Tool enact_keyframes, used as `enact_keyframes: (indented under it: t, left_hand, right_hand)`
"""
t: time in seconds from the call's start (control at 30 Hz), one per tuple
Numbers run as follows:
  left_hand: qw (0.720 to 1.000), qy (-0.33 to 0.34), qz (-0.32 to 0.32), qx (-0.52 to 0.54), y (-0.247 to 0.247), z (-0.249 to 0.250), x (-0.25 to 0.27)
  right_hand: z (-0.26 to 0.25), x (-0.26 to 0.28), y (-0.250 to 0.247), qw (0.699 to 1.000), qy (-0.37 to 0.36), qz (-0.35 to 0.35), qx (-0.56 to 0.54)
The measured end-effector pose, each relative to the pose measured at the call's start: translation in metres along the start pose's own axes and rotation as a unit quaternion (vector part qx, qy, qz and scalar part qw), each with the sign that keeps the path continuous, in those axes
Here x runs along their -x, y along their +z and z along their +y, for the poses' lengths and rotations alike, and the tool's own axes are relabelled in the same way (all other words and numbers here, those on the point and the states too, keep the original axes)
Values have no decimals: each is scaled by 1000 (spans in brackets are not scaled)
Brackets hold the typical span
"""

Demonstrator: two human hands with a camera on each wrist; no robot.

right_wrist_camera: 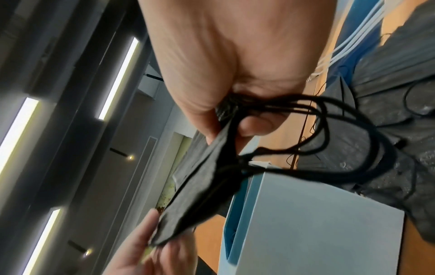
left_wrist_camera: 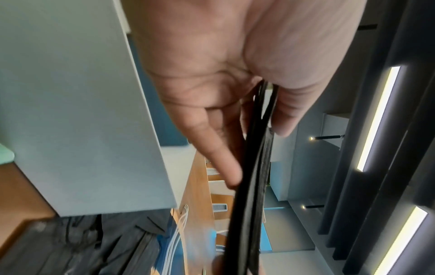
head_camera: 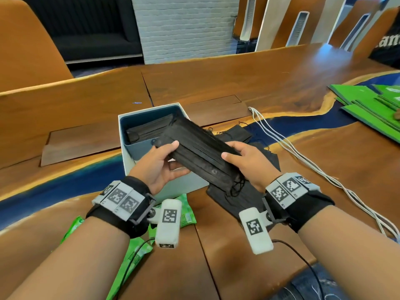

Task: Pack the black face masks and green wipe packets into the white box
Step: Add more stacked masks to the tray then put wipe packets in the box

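Observation:
Both hands hold one stack of black face masks (head_camera: 201, 152) tilted over the near right corner of the white box (head_camera: 186, 185). My left hand (head_camera: 176, 158) pinches its left end, thumb on top. At the right end my right hand (head_camera: 238, 156) grips the stack, whose ear loops (right_wrist_camera: 329, 130) dangle. More black masks (head_camera: 147, 131) lie inside the blue-lined box. Loose masks (head_camera: 236, 134) lie on the table to the right of the box. Green wipe packets (head_camera: 187, 213) lie under my left wrist. The left wrist view shows the stack's edge (left_wrist_camera: 249, 186) between thumb and fingers.
White cables (head_camera: 303, 161) run across the wooden table to the right of the masks. Flat green card sheets (head_camera: 372, 105) lie at the far right, near another person's dark shirt (head_camera: 389, 46). Orange chairs stand behind the table.

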State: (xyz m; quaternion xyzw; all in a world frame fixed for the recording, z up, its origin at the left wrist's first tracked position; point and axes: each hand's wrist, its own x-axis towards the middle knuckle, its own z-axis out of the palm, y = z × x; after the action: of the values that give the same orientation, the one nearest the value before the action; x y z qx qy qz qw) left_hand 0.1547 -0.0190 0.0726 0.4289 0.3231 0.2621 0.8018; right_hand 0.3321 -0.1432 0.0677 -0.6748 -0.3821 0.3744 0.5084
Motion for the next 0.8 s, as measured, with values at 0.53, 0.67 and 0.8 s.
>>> enact_keyframes:
  t: [0.53, 0.67, 0.8]
  left_hand:
    - [977, 89, 191, 37, -30, 9, 4]
    - [976, 82, 197, 35, -39, 16, 3]
    - [973, 80, 193, -96, -50, 24, -1]
  right_hand:
    - [-23, -27, 36, 952, 71, -103, -280]
    - [-28, -41, 50, 968, 52, -94, -227]
    - [-32, -62, 59, 973, 58, -41, -220]
